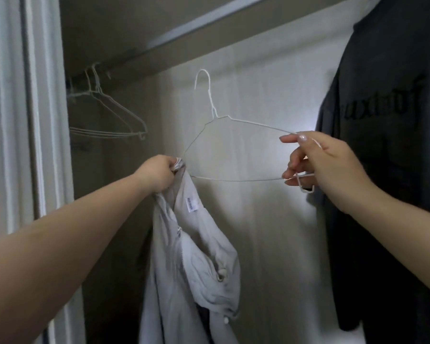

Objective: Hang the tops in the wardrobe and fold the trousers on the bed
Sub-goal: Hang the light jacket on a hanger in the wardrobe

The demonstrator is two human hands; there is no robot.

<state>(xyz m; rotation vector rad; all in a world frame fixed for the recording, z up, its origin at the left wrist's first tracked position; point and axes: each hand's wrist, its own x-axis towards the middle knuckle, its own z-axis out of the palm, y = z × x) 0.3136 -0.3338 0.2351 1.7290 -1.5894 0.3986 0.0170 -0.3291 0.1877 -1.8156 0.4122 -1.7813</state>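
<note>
A white wire hanger (233,125) is held up in front of the wardrobe's back wall, its hook free of the rail. My right hand (323,162) pinches the hanger's right end between thumb and fingers. My left hand (159,172) grips the bunched neck of a pale grey zip-up top (196,264) right at the hanger's left end. The top hangs down limp from that hand, a white label showing inside its collar. Whether the hanger's left end sits inside the top is hidden by my fingers.
Several bare wire hangers (109,115) hang on the rail (124,63) at the upper left, under a shelf. A dark grey top with lettering (387,145) hangs at the right. The white door frame (35,120) stands at the left.
</note>
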